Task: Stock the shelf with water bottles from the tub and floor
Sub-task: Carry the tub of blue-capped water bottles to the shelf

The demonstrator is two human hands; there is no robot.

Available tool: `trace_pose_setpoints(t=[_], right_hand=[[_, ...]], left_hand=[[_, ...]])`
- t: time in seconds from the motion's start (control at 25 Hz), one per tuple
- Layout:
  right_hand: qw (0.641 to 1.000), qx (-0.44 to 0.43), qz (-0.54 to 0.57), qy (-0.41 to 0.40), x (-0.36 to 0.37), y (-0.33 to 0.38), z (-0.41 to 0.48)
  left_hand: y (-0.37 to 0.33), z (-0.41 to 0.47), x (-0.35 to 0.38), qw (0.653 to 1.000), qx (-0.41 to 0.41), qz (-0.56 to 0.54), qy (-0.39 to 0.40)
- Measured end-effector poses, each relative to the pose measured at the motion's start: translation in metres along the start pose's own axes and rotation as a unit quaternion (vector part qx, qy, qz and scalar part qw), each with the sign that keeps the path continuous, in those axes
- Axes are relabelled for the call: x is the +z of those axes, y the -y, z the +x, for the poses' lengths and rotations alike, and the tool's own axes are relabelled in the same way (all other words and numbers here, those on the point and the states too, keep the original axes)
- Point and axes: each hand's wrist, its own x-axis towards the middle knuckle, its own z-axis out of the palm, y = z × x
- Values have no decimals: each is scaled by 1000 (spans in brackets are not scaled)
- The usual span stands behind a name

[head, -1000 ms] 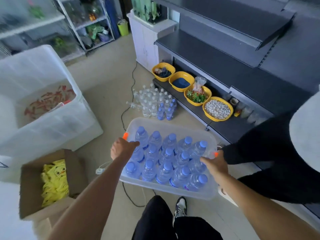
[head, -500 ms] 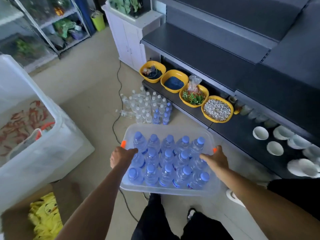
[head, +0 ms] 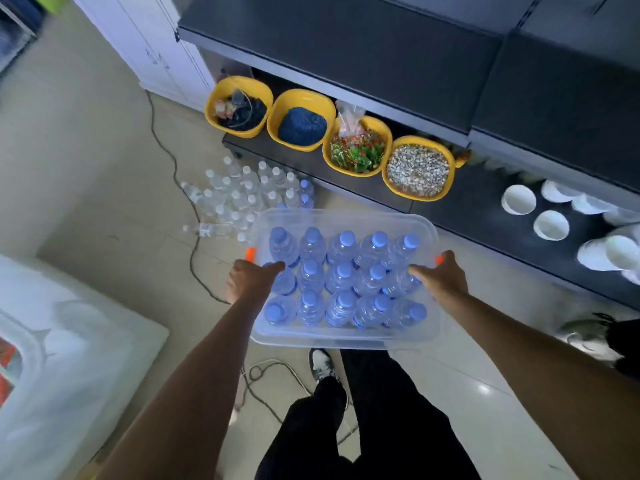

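A clear plastic tub [head: 346, 216] with orange handle clips is carried in front of me, above the floor. Inside it stand several water bottles with blue caps [head: 341, 271] in rows. My left hand [head: 251, 278] grips the tub's left rim. At the right rim, my right hand [head: 441, 278] holds the other side. More water bottles [head: 249, 194], mostly white-capped, stand on the floor ahead to the left, and one lies on its side. The dark shelf unit [head: 363, 53] runs along the far right.
Several yellow basins [head: 301, 98] with mixed contents sit on the low shelf, with white bowls [head: 517, 199] to their right. A black cable [head: 173, 161] snakes over the floor. A white tank [head: 69, 334] stands at left, a white cabinet [head: 162, 53] behind. My legs are below the tub.
I have stepped closer to the shelf with the tub held in both hands. The view has tilted downward and the white bowls have come into view.
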Motion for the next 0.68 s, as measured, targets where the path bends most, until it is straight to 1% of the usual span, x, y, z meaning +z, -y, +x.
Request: trace_pose_setpoints(t=[0.12, 0.24, 0.44, 0.52, 0.68], right_hand=[[1000, 27, 2, -6, 16, 11, 54], [998, 56, 23, -23, 41, 2, 98], [990, 115, 64, -50, 104, -28, 172], [984, 144, 76, -66, 128, -46, 204], [977, 176, 86, -86, 179, -80, 259]], left_hand=[[-29, 54, 33, 1000, -1, 8, 13], [-50, 110, 78, 999, 24, 31, 24], [-72, 201, 164, 994, 51, 72, 67], [-76, 235, 203, 989, 70, 85, 96], [-79, 289, 274, 980, 95, 125, 124]])
